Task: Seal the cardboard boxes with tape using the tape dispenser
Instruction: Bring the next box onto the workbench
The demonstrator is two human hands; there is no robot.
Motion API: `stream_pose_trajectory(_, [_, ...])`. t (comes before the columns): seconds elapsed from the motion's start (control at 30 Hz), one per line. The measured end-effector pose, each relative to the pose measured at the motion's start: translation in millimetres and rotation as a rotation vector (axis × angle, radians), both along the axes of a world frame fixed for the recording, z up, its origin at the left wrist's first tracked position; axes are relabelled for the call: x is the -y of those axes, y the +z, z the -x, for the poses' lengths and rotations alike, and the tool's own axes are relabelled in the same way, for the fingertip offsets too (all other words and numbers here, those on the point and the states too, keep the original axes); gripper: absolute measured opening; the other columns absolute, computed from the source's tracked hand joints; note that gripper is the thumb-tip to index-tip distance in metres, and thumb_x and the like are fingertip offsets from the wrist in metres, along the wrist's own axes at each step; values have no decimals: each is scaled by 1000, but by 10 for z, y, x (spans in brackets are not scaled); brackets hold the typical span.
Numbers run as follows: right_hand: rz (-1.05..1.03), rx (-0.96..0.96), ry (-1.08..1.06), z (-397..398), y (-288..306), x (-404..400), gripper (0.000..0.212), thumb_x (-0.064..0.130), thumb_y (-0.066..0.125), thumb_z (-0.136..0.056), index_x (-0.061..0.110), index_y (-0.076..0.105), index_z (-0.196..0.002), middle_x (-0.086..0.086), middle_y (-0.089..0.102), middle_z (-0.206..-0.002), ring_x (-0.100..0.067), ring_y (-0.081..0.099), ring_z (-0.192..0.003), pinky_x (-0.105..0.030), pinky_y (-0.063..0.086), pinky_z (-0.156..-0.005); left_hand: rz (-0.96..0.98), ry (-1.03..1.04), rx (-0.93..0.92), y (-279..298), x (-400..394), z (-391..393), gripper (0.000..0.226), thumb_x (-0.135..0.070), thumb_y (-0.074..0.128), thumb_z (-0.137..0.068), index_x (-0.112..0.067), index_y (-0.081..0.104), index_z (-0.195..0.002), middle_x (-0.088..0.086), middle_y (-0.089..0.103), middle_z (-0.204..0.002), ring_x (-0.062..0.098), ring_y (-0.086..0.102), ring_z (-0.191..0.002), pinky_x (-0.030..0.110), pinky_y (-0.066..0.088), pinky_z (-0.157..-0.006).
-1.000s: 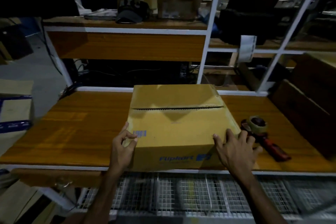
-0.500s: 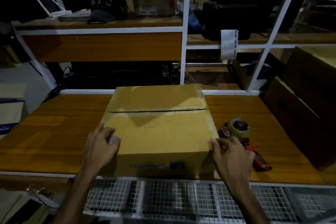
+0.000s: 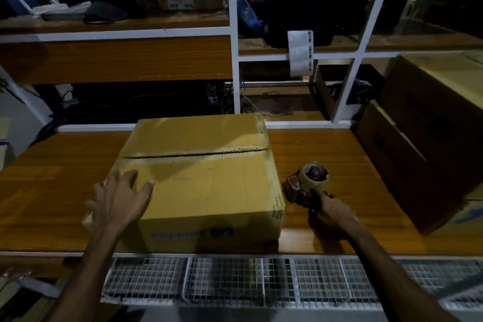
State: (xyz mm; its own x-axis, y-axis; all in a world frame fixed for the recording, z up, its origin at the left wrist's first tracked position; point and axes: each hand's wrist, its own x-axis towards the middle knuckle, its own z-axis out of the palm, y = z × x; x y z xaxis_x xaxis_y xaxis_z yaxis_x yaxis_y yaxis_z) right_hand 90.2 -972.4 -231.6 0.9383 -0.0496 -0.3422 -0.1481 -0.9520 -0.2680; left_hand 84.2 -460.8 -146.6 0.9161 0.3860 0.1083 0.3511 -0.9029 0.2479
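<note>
A yellow-brown cardboard box (image 3: 206,180) with blue print on its front sits in the middle of the wooden table (image 3: 47,191). Its two top flaps are folded down and meet at a bare seam across the top. My left hand (image 3: 119,201) hovers with spread fingers over the box's front left corner. The tape dispenser (image 3: 311,183), with a roll of tan tape on a red body, lies on the table just right of the box. My right hand (image 3: 330,213) covers the dispenser's handle, fingers curled around it.
Two stacked cardboard boxes (image 3: 423,154) stand at the table's right end. A white-framed shelf unit (image 3: 234,42) rises behind the table, with a strip of labels (image 3: 300,52) hanging from it. A wire mesh rack (image 3: 235,280) runs below the front edge.
My right hand left the box's front right corner and moved right onto the dispenser's handle. My left hand lifted from the box's left side to above its front left corner.
</note>
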Motion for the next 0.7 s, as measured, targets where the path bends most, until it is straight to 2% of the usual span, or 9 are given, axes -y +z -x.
stream_pose_trajectory(0.07, [14,47,11,-76,-58,32,69,31,57,-106,41,15,-160,-2,61,-104,-10,57,-75,-24,46,-61,-10,-1,-9,-11,53,-29,70,-73,51,-96,-33,46,-153,10,31,-166,47,31,-143,68,30,-112])
stream_pose_trajectory(0.1, [30,65,2,-125,-101,56,62,31,58,-105,38,24,-156,0,63,-101,-11,59,-76,-24,47,-60,-13,-3,-11,-17,82,-44,70,-74,50,-95,-34,46,-153,10,32,-166,47,31,-143,68,30,-111])
stream_pose_trajectory(0.17, [71,67,-3,-216,-174,84,42,31,58,-104,28,43,-144,1,66,-100,-14,65,-82,-32,58,-70,-21,-17,-11,-23,141,-66,70,-75,47,-96,-34,46,-152,9,31,-166,47,30,-144,68,29,-111])
stream_pose_trajectory(0.23, [99,85,-29,-261,-235,98,30,33,59,-103,26,52,-132,3,66,-99,-13,66,-83,-33,60,-74,-23,-37,-4,-26,180,-90,70,-75,45,-96,-33,45,-153,9,32,-166,47,31,-144,69,30,-111])
stream_pose_trajectory(0.43, [-3,167,-98,-169,-110,-58,26,27,61,-104,24,54,-129,7,62,-95,-5,59,-75,-24,45,-64,-32,-30,-6,-53,241,-150,73,-77,45,-94,-35,44,-154,9,33,-165,47,32,-143,67,32,-111])
stream_pose_trajectory(0.5, [-37,192,-149,-151,-9,-113,26,22,60,-105,22,53,-130,4,63,-97,-8,60,-77,-25,47,-63,-30,-38,-8,-57,243,-167,77,-80,41,-92,-35,44,-154,9,33,-165,47,32,-143,67,32,-110])
stream_pose_trajectory(0.57, [-64,241,-232,-158,145,-168,29,19,64,-103,21,55,-131,0,66,-106,-17,66,-88,-32,55,-72,-28,-47,-8,-66,251,-190,80,-82,38,-89,-35,44,-153,9,34,-165,48,33,-142,66,32,-109])
stream_pose_trajectory(0.63, [-101,331,-309,-196,372,-243,34,17,66,-101,20,55,-133,-5,69,-116,-24,67,-99,-39,55,-80,-39,-55,-9,-72,269,-233,78,-81,40,-90,-34,45,-152,10,34,-165,48,34,-141,66,33,-109])
stream_pose_trajectory(0.7, [-133,470,-353,-248,628,-328,38,16,64,-101,23,53,-137,-7,69,-117,-26,66,-97,-42,55,-79,-45,-63,-10,-70,307,-274,74,-78,44,-93,-33,47,-151,10,34,-164,47,34,-139,63,34,-107])
